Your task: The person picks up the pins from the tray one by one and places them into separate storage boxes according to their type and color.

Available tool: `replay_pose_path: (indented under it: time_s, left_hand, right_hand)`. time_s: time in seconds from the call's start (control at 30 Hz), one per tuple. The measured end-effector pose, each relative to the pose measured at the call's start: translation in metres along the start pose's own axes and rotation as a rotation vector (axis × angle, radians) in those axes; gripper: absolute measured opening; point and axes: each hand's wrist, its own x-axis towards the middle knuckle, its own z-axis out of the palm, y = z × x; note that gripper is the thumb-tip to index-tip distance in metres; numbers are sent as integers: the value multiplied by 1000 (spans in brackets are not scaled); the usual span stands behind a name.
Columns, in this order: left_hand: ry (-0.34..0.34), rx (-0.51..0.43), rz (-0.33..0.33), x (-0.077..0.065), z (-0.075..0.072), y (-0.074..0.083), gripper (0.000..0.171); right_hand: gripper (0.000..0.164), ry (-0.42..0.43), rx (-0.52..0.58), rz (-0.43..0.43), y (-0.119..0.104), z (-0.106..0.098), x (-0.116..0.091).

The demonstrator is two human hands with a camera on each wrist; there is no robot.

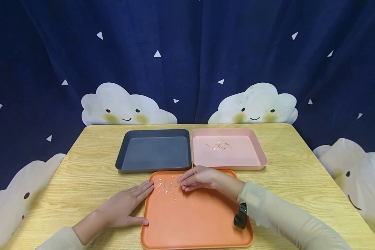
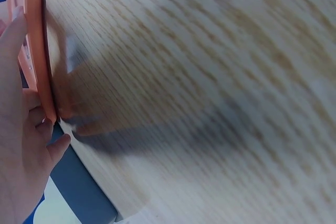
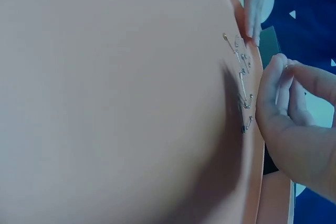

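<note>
An orange tray lies on the table, with several silver safety pins scattered in its far left part. My left hand rests at the tray's left edge, fingertips and thumb touching the rim, fingers fairly straight. Above the pins is my right hand; in the right wrist view its thumb and forefinger tips meet, with a small glint between them. That glint looks like a safety pin, mostly hidden by the fingers. More silver pins lie beneath and beside this hand.
Behind the orange tray stand a dark grey tray on the left and a pink tray on the right. Several gold safety pins lie in the pink one. A blue curtain hangs behind the wooden table.
</note>
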Motion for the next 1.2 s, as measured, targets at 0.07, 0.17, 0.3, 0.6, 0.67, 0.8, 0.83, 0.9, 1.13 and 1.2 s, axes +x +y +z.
replay_pose_path:
  time_s: [0.07,0.17,0.3,0.6,0.67,0.8,0.83,0.9,1.13,1.2]
  left_hand:
    - [3,4,3,0,1,0,94]
    - [9,16,10,1,2,-1,96]
    - [8,24,12,2,2,-2,98]
    - [16,19,20,2,2,-1,98]
    - [19,22,23,2,2,-1,98]
    - [20,31,22,2,2,-2,98]
    - [19,32,23,2,2,-2,98]
    - [18,28,25,2,2,-2,98]
    - [6,14,20,2,3,-2,98]
    - [9,17,19,2,3,-2,98]
  right_hand:
    - [40,0,33,3,-1,-1,0]
    - [43,2,47,-6,-4,-2,-1]
    - [41,23,48,0,-8,-3,-2]
    - [40,55,52,11,-17,-9,-3]
    - [40,59,46,12,-20,-10,-4]
    - [43,73,38,12,-27,-16,-6]
    - [44,77,37,14,-28,-18,-6]
    - [44,86,34,12,-32,-23,-7]
    - [48,159,41,30,-47,-44,-11]
    - [49,180,40,40,-52,-51,-11]
